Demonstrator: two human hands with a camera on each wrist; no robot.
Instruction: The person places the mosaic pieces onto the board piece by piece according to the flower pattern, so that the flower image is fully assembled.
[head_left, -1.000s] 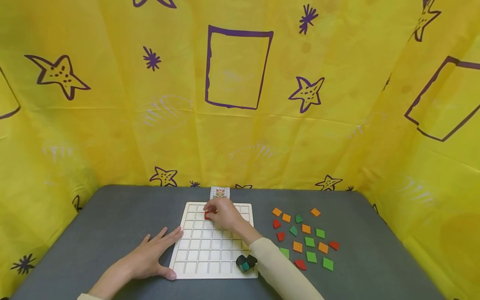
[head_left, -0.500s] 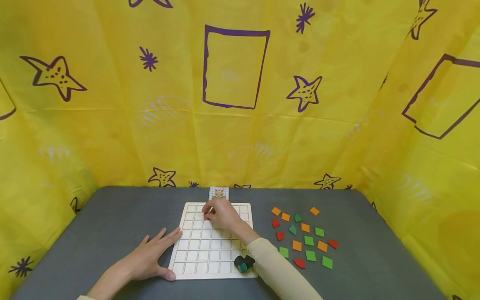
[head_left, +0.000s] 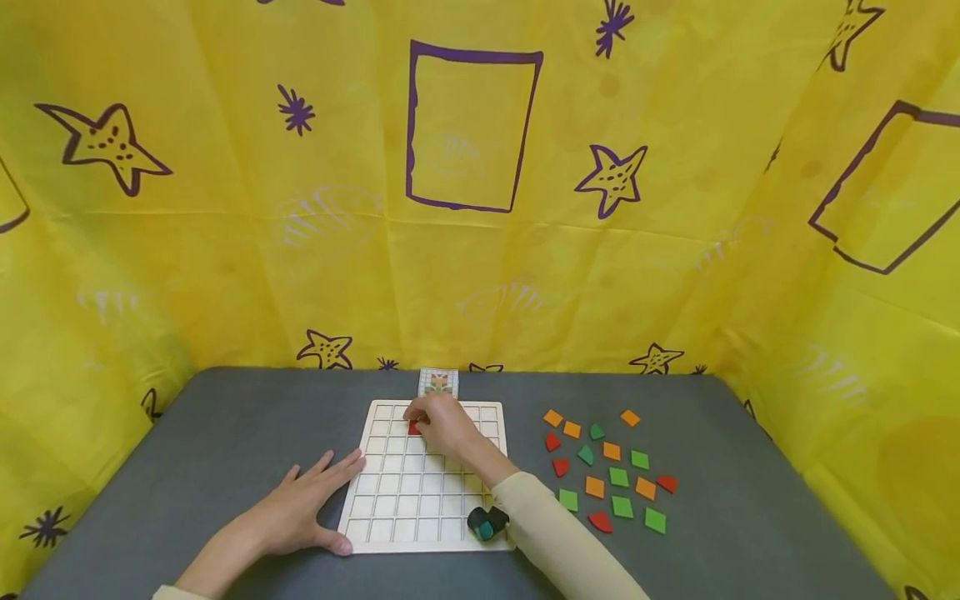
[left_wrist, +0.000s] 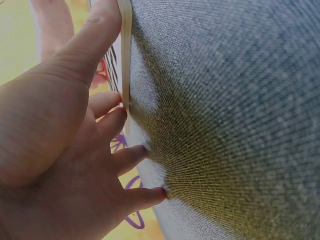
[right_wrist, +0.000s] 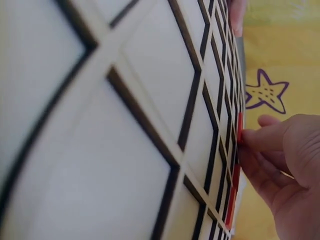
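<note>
A white wooden grid board [head_left: 408,500] lies on the grey table [head_left: 225,442]. My right hand [head_left: 438,421] reaches over its far rows, fingertips [right_wrist: 250,140] pressing a red tile [head_left: 414,427] into a cell; the red tile [right_wrist: 240,127] shows edge-on in the right wrist view. My left hand [head_left: 300,508] lies flat on the table at the board's left edge [left_wrist: 125,55], with the thumb [left_wrist: 95,30] against the near corner and the fingers spread.
Loose orange, green and red tiles [head_left: 611,475] lie scattered right of the board. A small pattern card [head_left: 438,382] sits beyond the board's far edge. A black wrist device [head_left: 487,523] is on my right forearm. Yellow patterned cloth [head_left: 480,208] walls the table.
The right hand's fingers have shifted slightly on the red tile, which sits a little farther up the board. The left hand has not moved.
</note>
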